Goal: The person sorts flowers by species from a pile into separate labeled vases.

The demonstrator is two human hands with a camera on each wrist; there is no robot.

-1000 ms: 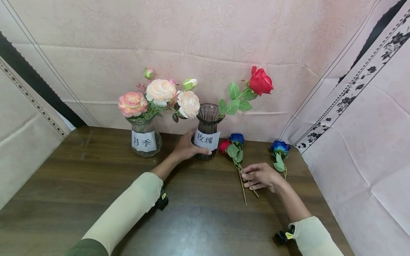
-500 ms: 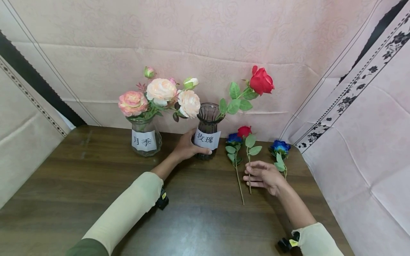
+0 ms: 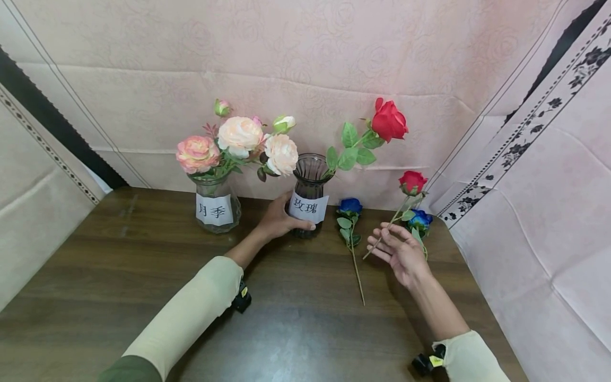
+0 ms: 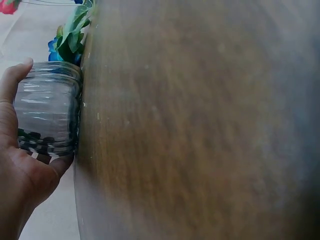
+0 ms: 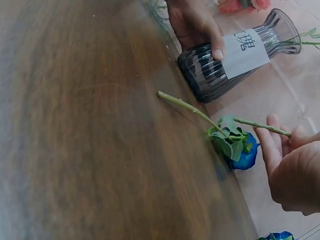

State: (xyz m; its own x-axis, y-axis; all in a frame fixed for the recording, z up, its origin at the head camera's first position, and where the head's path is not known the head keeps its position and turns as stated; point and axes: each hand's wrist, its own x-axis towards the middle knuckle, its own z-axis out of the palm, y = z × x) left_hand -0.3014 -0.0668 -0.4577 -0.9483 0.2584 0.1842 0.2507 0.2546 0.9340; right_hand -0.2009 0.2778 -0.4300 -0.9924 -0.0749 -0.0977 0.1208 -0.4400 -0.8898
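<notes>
My left hand grips the lower part of a dark glass vase with a white paper label, thumb across its front. One red rose leans out of that vase to the right. My right hand pinches the stem of a second red rose, which tilts up to the right above the table. In the right wrist view its green stem passes between thumb and fingers. A blue rose lies on the table between the vase and my right hand; another blue rose lies behind that hand, partly covered.
Left of the dark vase stands a clear glass vase with pink and cream flowers and its own label. A pale cloth backdrop hangs right behind the wooden table, with side cloths at both ends.
The right hand has lifted the second red rose away from beside the left blue rose and swung it right, bloom upward. The left hand and the dark vase have stayed in place.
</notes>
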